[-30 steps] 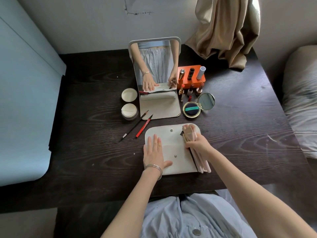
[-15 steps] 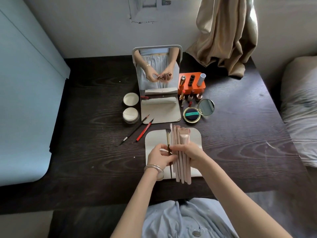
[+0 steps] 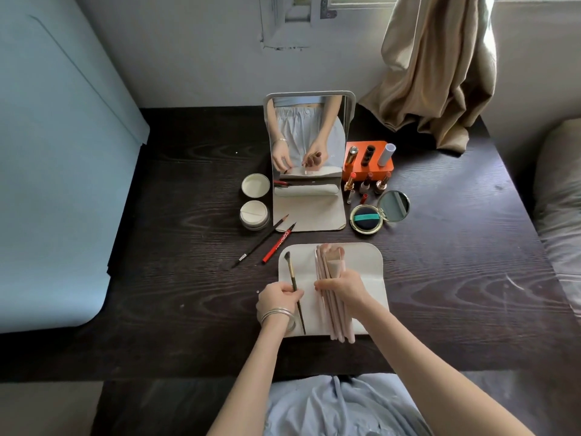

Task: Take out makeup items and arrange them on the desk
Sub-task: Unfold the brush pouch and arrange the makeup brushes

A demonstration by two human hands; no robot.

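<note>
We see the left hand (image 3: 278,298) pinching one dark-handled brush (image 3: 294,286) in curled fingers. The right hand (image 3: 345,286) grips a bundle of pink brushes (image 3: 333,309), both above the white pouch (image 3: 371,269) on the table (image 3: 157,278).

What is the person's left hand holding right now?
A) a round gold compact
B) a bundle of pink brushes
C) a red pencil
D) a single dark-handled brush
D: the left hand pinches one slim dark-handled makeup brush over the flat white pouch, while the bundle of pink-handled brushes is gripped by the right hand.
</note>
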